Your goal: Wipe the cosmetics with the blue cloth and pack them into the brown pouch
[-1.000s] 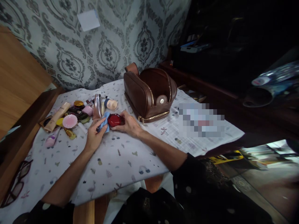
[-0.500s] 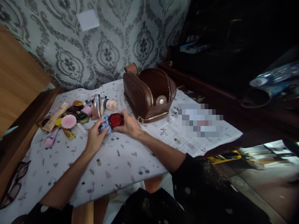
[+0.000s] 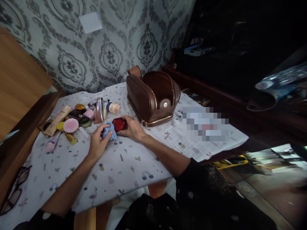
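Observation:
Closed around a bunched light-blue cloth (image 3: 110,132) is my left hand (image 3: 97,140). My right hand (image 3: 132,128) grips a dark red, many-sided compact (image 3: 119,124) by its right side. The cloth meets the compact's left edge. To the left lies a group of cosmetics, among them a pink round container (image 3: 70,125), a beige tube (image 3: 57,120) and a gold lipstick-like tube (image 3: 71,138). A silvery-pink tube (image 3: 98,110) and a bottle with a dark blue band (image 3: 113,107) lie just beyond my hands.
A brown toiletry bag (image 3: 153,95) stands unzipped behind my right hand. The patterned white cloth (image 3: 115,185) covers the table. Eyeglasses (image 3: 16,191) lie at the left edge. A blurred-out item (image 3: 205,124) is at right, and a plastic bottle (image 3: 280,76) lies farther right.
The blue cloth has shifted slightly on the compact's left side, and more of it shows. The compact is tilted a little differently. Both hands stay nearly in place.

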`<state>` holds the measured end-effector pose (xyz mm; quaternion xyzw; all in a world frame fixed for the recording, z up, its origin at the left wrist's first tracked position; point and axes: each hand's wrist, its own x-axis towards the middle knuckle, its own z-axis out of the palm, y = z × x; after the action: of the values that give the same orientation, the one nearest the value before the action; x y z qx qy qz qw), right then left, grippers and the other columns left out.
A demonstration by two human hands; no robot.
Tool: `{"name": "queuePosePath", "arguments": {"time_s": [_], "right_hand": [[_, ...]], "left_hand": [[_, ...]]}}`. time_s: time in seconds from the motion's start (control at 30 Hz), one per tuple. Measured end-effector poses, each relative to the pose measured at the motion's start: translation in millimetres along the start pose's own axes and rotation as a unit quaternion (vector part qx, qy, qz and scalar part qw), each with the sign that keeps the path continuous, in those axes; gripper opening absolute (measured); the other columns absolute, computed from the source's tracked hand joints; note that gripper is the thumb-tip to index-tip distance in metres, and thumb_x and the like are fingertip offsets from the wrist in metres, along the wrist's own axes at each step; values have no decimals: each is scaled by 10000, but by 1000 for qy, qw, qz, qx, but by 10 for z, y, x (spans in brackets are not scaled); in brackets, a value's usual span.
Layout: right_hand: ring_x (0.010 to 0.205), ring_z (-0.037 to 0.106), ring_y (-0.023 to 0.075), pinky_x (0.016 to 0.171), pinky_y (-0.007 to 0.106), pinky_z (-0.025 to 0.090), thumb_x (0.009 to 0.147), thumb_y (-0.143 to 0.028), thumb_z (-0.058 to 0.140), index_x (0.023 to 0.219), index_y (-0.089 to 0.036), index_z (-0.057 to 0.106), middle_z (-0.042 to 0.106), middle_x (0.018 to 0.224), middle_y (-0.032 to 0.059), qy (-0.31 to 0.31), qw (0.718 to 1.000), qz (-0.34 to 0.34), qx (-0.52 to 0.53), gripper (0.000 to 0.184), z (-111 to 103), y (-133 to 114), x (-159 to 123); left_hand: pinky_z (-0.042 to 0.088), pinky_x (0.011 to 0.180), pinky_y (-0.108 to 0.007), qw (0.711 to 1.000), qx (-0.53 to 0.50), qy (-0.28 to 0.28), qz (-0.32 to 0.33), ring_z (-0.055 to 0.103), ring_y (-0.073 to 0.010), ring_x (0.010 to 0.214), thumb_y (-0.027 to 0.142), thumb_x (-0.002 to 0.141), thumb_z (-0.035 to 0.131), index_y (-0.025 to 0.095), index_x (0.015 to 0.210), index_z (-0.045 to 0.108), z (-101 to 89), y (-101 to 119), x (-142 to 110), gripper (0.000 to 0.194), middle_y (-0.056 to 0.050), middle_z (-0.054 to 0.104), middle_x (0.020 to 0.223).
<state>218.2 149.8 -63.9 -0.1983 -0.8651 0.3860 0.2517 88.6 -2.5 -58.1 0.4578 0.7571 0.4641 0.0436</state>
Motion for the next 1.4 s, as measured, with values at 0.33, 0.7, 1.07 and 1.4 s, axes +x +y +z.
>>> {"name": "queuePosePath", "arguments": {"time_s": [0.33,0.7,1.07,1.4], "right_hand": [[849,604,180,821,322,474,694,-275,795,1208,-212,517,638,983,8,-27,994,-28,98,588,4,-29,-38],[943,608,198,866,340,506,718,-208,768,1230,-196,528,601,1116,66,-13,988,-106,110,566,101,52,-9],[1119,577,246,952,392,509,767,-196,770,1278,-204,554,561,1188,98,-2,983,-174,58,555,153,47,3],[1124,579,247,987,403,501,766,-179,772,1300,-189,564,560,1179,101,8,980,-194,41,573,170,51,-3]], "left_hand": [[484,911,-347,995,23,32,96,618,-216,991,372,884,602,223,997,679,-19,3,28,202,-53,655,1012],[506,877,-336,991,43,50,119,622,-202,951,343,891,599,221,991,699,-17,-20,33,187,-43,647,975],[517,867,-325,986,49,64,148,633,-191,942,296,896,608,217,1003,706,-35,-2,42,166,-37,671,975],[512,894,-324,983,51,44,173,621,-189,971,275,906,604,230,1047,708,-41,33,9,181,-37,637,1004]]}}
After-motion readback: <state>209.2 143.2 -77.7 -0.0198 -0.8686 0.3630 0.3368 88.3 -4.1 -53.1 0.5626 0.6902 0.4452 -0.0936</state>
